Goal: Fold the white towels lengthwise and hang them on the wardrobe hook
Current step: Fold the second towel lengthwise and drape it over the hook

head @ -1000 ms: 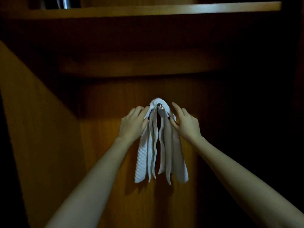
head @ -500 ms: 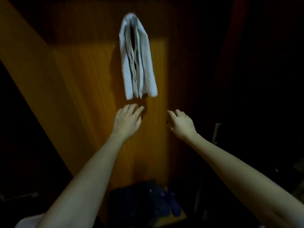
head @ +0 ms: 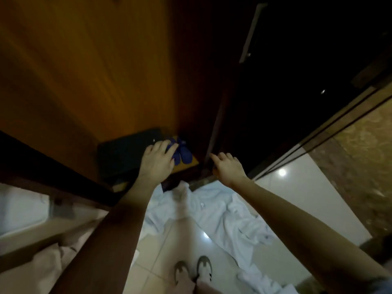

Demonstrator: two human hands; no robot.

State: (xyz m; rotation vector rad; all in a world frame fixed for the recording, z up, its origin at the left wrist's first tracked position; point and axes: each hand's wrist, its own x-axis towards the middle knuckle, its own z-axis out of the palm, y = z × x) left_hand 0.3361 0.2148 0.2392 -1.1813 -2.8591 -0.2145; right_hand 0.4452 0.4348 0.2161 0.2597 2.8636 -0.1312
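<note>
A rumpled heap of soft white towels point(head: 222, 217) lies on the glossy pale tile floor point(head: 307, 198) before the wardrobe point(head: 95, 71) with its smooth orange-brown wood-grain panels; the number of towels in the heap cannot be told. Both bare arms stretch forward and down: the left hand point(head: 158, 161) is palm-down with fingers loosely spread, the right hand point(head: 228, 167) has fingers slackly bent, and each grip is relaxed and holds nothing. Inside the wardrobe's bottom sit one dark boxy shape point(head: 125, 153) and two rounded blue shoes point(head: 182, 154).
</note>
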